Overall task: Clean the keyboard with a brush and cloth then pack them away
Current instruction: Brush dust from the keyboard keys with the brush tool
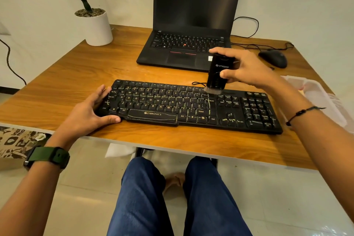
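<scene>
On keyboard (pixel 191 105): soft-bristled brush (pixel 217 74).

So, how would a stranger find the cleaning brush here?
Start at the wooden table and find the black keyboard near its front edge. Over its top row stands the brush, gripped by the right hand: upright, black, bristles down.
</scene>
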Demonstrator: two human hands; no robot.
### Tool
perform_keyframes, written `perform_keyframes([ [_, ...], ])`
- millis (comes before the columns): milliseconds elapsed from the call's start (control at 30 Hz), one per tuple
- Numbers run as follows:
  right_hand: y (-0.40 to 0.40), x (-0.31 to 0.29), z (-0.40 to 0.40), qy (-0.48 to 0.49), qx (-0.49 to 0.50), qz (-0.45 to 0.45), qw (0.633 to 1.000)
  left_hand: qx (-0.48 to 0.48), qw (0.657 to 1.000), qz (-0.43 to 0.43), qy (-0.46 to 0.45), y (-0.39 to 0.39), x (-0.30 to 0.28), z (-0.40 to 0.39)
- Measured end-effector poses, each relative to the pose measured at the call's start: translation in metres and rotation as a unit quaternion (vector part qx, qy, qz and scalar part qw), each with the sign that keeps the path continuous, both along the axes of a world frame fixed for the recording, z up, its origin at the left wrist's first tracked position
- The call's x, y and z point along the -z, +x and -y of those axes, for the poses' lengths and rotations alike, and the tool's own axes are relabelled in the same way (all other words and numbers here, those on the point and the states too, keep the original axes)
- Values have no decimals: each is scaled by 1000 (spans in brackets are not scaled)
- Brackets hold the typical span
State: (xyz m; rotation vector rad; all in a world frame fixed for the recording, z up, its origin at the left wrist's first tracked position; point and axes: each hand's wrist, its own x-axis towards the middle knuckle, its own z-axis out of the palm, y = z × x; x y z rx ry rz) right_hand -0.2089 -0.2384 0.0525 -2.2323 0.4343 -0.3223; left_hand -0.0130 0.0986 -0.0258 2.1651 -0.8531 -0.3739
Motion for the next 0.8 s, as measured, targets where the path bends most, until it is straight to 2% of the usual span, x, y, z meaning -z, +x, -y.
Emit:
perform_keyframes([
  [200, -12, -9, 10, -50, 12, -3, 999, 0, 1000, -13, -7, 0, 1, 0],
  [367, 5, 0, -7, -15, -12, 2, 1000, -3, 1000, -16, -12, -3, -1, 0],
  [500, 8, 3, -7, 17, 5, 62, 998, -6, 1000, -14, -8, -5, -3, 1],
  [800, -25, -1, 13, -59, 11, 5, 998, -14, 1000, -20, -1, -7, -5, 3],
])
